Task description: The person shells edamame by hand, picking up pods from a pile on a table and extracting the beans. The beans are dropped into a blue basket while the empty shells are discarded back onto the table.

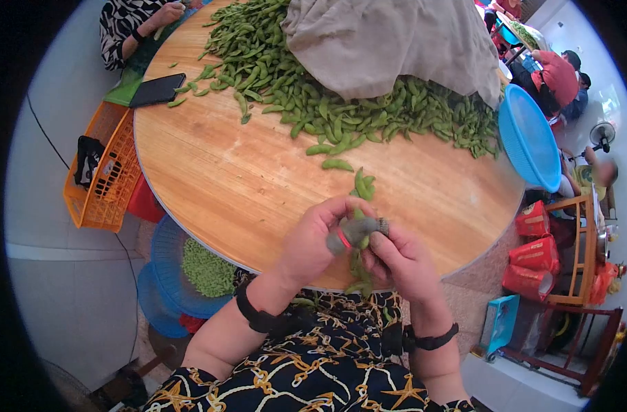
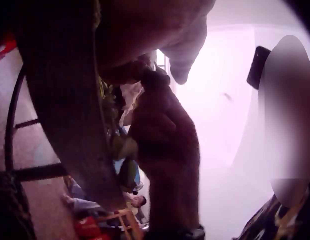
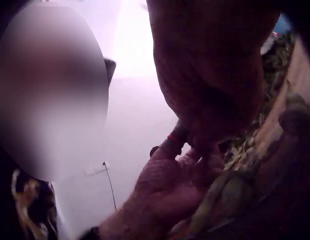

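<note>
Pale marks show on the sides of the red buckets [image 1: 533, 255] off to my right, but they are too small to read, and the phone [image 1: 157, 90] at the far left edge of the round wooden table [image 1: 210, 178] shows me only a dark face. My two hands meet above the table's near edge. My left hand [image 1: 313, 237] pinches a green pod [image 1: 366, 243] between its curled fingers and a thumb in a grey cover [image 1: 335, 242] with a red band. My right hand [image 1: 404, 259] is bent in close, its thumb beside the cover's dark, ribbed end; whether its fingers grip the pod too, I cannot tell. Loose pods [image 1: 363, 184] lie on the wood just beyond my hands, and the heap [image 1: 258, 69] spreads farther off, partly under a greyish cloth [image 1: 389, 41].

Only the head view gives me the shelled beans [image 1: 207, 271] in a blue basin [image 1: 159, 254] low on my left, and the orange crate [image 1: 114, 189] near it. The right wrist view adds a wall socket [image 3: 104, 165] with a cord [image 3: 112, 187] hanging from it. The left wrist view is too dark to settle my right hand's grip.
</note>
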A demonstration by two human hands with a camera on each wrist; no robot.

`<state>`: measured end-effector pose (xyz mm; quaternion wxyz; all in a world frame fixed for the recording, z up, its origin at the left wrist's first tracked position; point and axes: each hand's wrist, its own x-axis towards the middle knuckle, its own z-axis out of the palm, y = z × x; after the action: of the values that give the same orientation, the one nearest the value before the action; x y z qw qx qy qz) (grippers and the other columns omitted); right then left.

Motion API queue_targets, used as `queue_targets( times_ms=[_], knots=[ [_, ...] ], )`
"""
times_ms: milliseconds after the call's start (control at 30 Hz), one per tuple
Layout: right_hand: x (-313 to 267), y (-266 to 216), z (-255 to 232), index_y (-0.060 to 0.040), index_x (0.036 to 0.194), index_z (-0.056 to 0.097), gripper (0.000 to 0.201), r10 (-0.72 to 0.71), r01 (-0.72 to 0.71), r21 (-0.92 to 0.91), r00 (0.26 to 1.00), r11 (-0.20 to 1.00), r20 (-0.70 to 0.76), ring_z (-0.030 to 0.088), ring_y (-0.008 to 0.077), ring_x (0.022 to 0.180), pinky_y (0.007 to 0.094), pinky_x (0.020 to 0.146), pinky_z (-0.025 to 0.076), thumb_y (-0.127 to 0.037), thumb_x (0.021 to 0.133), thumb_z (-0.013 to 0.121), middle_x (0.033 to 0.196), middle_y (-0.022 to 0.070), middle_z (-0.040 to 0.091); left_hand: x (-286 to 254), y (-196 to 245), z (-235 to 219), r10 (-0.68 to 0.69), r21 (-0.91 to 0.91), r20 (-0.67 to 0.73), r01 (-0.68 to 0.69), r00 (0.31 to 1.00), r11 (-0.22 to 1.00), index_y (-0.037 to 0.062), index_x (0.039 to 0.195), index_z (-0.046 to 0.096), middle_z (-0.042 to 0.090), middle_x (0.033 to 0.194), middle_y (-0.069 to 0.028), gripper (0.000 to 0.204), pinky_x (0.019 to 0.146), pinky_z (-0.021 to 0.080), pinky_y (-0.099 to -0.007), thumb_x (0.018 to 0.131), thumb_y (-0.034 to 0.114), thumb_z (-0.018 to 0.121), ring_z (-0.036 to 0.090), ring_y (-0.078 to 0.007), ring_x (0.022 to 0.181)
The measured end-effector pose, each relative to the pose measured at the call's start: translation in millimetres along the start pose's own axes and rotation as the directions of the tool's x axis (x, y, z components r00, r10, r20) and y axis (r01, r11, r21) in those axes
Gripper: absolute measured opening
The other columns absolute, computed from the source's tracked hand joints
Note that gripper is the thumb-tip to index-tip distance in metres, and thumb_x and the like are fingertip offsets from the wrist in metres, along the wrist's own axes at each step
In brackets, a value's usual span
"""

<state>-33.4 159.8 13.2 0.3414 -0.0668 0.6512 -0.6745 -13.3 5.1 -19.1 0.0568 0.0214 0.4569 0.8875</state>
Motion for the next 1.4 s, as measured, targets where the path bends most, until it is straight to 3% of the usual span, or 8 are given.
queue_targets(
  times_ms=[33,100,300,400,933,1133,1233,1400],
  knots=[
    [0,0,1,-0.0045,0.083,0.056,0.017,0.001,-0.001,0.003,1.000,1.000,-0.003,0.042,0.0046,0.049,0.0184,0.044,0.033,-0.016,0.091,0.046,0.064,-0.0029,0.051,-1,-2,-1,-0.004,0.001,0.001,0.004,1.000,1.000,0.0014,0.092,0.058,0.056,0.084,-0.0004,0.014,0.071,0.041,-0.0214,0.082,0.011,0.060,0.051,-0.0072,0.079],
    [0,1,4,-0.0008,0.078,0.056,0.015,-0.438,0.220,-0.769,0.895,0.600,-0.086,0.046,0.0089,0.050,0.0236,0.046,0.038,-0.012,0.087,0.051,0.058,0.0014,0.050,-1,-8,-6,0.119,0.434,-0.046,-0.087,0.992,0.897,0.0030,0.095,0.056,0.057,0.086,0.0014,0.016,0.069,0.041,-0.0184,0.081,0.010,0.061,0.051,-0.0049,0.079],
    [7,5,-3,0.0003,0.078,0.056,0.013,-0.250,0.155,-0.361,0.940,0.920,-0.233,0.049,0.0151,0.048,0.0282,0.047,0.040,-0.011,0.080,0.061,0.055,0.0102,0.050,1,-5,-5,-0.127,-0.152,-0.069,0.116,0.989,0.982,0.0040,0.095,0.057,0.059,0.084,-0.0001,0.010,0.061,0.045,-0.0183,0.085,0.008,0.056,0.054,-0.0046,0.071],
    [-1,-13,11,0.0004,0.075,0.056,0.017,-0.439,0.229,-0.723,0.891,0.651,-0.113,0.051,0.0176,0.047,0.0283,0.047,0.041,-0.014,0.078,0.065,0.056,0.0109,0.052,1,-10,-13,-0.133,-0.331,-0.062,0.106,0.989,0.938,0.0041,0.095,0.058,0.060,0.085,-0.0010,0.010,0.061,0.045,-0.0188,0.086,0.008,0.054,0.055,-0.0057,0.071],
    [-1,4,14,-0.0080,0.068,0.048,0.017,-0.585,0.341,-0.920,0.793,0.193,0.171,0.055,0.0241,0.049,0.0349,0.043,0.042,-0.014,0.075,0.062,0.054,0.0081,0.051,-2,-9,-5,0.016,0.270,-0.118,0.016,0.993,0.963,-0.0017,0.094,0.061,0.062,0.089,-0.0043,0.014,0.076,0.045,-0.0237,0.084,0.007,0.055,0.055,-0.0090,0.082],
    [15,-15,-5,-0.0050,0.078,0.055,0.016,-0.364,0.344,-0.793,0.916,0.502,0.167,0.056,0.0275,0.051,0.0362,0.046,0.044,-0.019,0.076,0.063,0.059,0.0121,0.056,-4,-10,-9,-0.068,-0.039,-0.216,0.061,0.974,0.997,-0.0006,0.097,0.060,0.061,0.087,-0.0034,0.015,0.068,0.045,-0.0199,0.085,0.004,0.052,0.055,-0.0078,0.076],
    [32,-22,-12,-0.0038,0.085,0.056,0.020,-0.415,0.172,-0.770,0.900,0.614,-0.130,0.057,0.0304,0.054,0.0390,0.050,0.045,-0.021,0.076,0.063,0.063,0.0149,0.058,-8,-9,-12,-0.033,-0.044,-0.321,0.019,0.947,0.999,-0.0003,0.099,0.059,0.060,0.085,-0.0023,0.017,0.060,0.041,-0.0173,0.085,0.000,0.048,0.051,-0.0058,0.068],
    [50,-13,-12,-0.0044,0.091,0.059,0.019,-0.442,0.017,-0.987,0.895,0.161,-0.057,0.058,0.0335,0.059,0.0395,0.054,0.045,-0.018,0.079,0.060,0.061,0.0173,0.056,-13,5,-7,-0.178,0.292,-0.030,0.179,0.984,0.939,0.0029,0.104,0.060,0.058,0.081,0.0006,0.025,0.060,0.039,-0.0175,0.084,-0.002,0.045,0.048,-0.0041,0.066]
  ],
)
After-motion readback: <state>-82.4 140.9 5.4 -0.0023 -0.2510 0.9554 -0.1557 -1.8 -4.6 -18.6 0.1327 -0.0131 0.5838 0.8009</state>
